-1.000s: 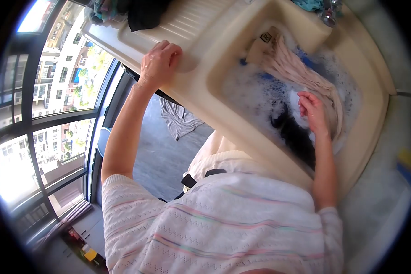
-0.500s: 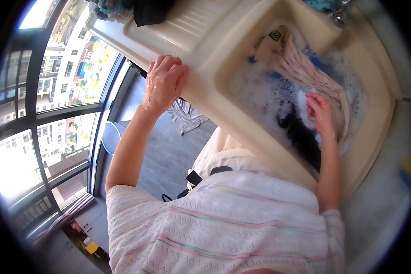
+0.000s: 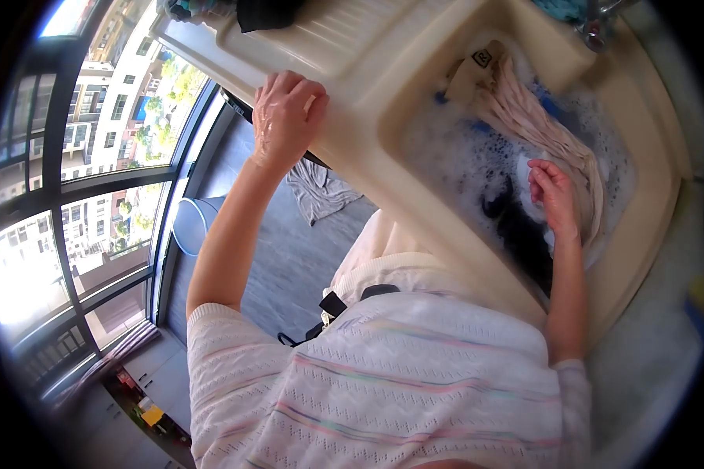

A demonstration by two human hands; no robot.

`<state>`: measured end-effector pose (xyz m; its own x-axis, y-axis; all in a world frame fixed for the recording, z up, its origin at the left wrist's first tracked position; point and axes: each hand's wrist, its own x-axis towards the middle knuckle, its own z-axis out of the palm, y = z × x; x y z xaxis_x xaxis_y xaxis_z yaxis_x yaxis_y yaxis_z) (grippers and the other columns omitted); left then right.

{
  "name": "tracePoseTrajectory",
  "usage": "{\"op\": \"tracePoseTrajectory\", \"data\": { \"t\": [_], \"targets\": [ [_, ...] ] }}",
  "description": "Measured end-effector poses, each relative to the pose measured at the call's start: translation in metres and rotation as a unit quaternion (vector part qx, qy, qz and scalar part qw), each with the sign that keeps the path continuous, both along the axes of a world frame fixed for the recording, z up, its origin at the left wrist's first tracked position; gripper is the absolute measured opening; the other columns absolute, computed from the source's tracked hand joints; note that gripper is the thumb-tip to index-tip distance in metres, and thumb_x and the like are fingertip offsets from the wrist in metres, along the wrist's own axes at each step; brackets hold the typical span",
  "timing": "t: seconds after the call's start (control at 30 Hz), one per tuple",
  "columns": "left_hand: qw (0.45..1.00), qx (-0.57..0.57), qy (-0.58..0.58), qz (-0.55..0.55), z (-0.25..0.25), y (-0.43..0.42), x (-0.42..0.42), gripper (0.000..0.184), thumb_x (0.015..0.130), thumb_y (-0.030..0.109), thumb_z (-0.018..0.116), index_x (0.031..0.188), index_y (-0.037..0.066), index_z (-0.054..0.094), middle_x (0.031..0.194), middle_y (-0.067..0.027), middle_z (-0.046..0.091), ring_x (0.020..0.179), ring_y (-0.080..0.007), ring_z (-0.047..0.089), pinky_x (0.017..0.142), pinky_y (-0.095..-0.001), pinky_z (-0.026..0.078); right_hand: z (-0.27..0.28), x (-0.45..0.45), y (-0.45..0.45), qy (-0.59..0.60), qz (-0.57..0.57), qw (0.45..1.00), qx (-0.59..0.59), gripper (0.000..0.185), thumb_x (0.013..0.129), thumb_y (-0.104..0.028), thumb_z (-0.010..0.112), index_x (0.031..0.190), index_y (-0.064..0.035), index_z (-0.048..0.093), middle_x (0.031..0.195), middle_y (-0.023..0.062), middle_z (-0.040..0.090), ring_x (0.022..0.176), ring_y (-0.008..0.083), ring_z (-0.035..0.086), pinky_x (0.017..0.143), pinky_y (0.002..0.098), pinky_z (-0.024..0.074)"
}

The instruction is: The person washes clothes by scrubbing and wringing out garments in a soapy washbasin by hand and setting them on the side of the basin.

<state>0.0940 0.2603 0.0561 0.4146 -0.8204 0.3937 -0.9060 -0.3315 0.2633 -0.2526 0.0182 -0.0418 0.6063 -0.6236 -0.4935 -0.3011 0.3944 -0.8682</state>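
Note:
My left hand (image 3: 288, 117), wet, rests on the front edge of the cream laundry sink (image 3: 352, 144), beside its ribbed washboard. Its fingers bend loosely, with a gap beside the thumb; the tips are hidden. Over the basin my right hand (image 3: 551, 191) has its fingers curled in, and whether they hold anything is hidden. A white, cloth-like piece (image 3: 526, 170) lies right against those fingers. Beside the hand a wet pale pink garment (image 3: 536, 113) stretches through suds, with a label marked R at its far end. Dark cloth (image 3: 516, 234) soaks nearer the front wall.
A faucet (image 3: 594, 35) and teal cloth (image 3: 559, 8) are at the basin's far corner. Dark clothes (image 3: 270, 12) lie on the washboard's far end. On the floor are a grey cloth (image 3: 318, 193) and a light blue bucket (image 3: 192, 227), near the windows (image 3: 117, 156).
The view has shifted slightly, moving the sink a little to the right in the picture. Both hands keep nearly the same places and poses.

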Motion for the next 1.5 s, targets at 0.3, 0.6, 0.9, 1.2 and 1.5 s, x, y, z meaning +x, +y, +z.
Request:
{"op": "tracePoseTrajectory", "data": {
  "t": [0.3, 0.6, 0.9, 1.2, 1.5],
  "targets": [
    [0.984, 0.137, -0.044, -0.101, 0.017, 0.001, -0.01, 0.011, 0.075, 0.006, 0.06, 0.084, 0.01, 0.065, 0.083, -0.0047, 0.057, 0.089, -0.0216, 0.052, 0.078, -0.0342, 0.042, 0.004, -0.003, 0.001, -0.009, 0.004, 1.0, -0.008, 0.015, 0.084, -0.015, 0.056, 0.095, -0.0054, 0.059, 0.071, -0.0029, 0.053, 0.053, 0.0018, 0.045, 0.045, 0.0164, 0.0371],
    [0.987, 0.117, 0.082, -0.068, 0.025, 0.008, -0.001, 0.019, 0.081, 0.003, 0.054, 0.096, 0.007, 0.064, 0.087, -0.0081, 0.06, 0.089, -0.0237, 0.053, 0.078, -0.0319, 0.044, 0.004, -0.002, 0.001, 0.001, 0.011, 1.0, 0.003, 0.014, 0.084, -0.016, 0.057, 0.094, -0.007, 0.059, 0.07, -0.0037, 0.053, 0.053, 0.001, 0.045, 0.046, 0.016, 0.0363],
    [0.981, 0.191, -0.011, -0.036, 0.009, 0.011, -0.016, 0.026, 0.085, 0.021, 0.053, 0.107, 0.011, 0.06, 0.12, -0.0113, 0.047, 0.116, -0.0297, 0.038, 0.096, -0.0438, 0.03, 0.002, -0.001, 0.003, 0.006, 0.013, 1.0, 0.003, 0.014, 0.084, -0.015, 0.057, 0.094, -0.0062, 0.059, 0.07, -0.0036, 0.052, 0.053, 0.0013, 0.044, 0.046, 0.0158, 0.0353],
    [0.984, 0.178, -0.013, -0.003, 0.019, 0.041, -0.047, 0.032, 0.08, 0.025, 0.059, 0.11, 0.015, 0.059, 0.13, -0.0128, 0.038, 0.124, -0.0351, 0.029, 0.098, -0.0492, 0.025, 0.005, 0.003, 0.003, 0.037, 0.023, 0.999, 0.001, 0.014, 0.085, -0.013, 0.054, 0.096, -0.0051, 0.058, 0.072, -0.002, 0.053, 0.055, 0.0035, 0.045, 0.047, 0.0174, 0.037],
    [0.993, 0.003, 0.12, 0.001, 0.014, 0.055, -0.035, 0.022, 0.078, 0.011, 0.062, 0.099, 0.009, 0.063, 0.113, -0.0111, 0.053, 0.11, -0.0275, 0.046, 0.089, -0.0358, 0.039, 0.023, 0.031, 0.012, 0.027, 0.056, 0.998, -0.014, 0.014, 0.084, -0.013, 0.056, 0.095, -0.0054, 0.059, 0.071, -0.0023, 0.054, 0.055, 0.0024, 0.045, 0.047, 0.0169, 0.0362]
  ]
}}
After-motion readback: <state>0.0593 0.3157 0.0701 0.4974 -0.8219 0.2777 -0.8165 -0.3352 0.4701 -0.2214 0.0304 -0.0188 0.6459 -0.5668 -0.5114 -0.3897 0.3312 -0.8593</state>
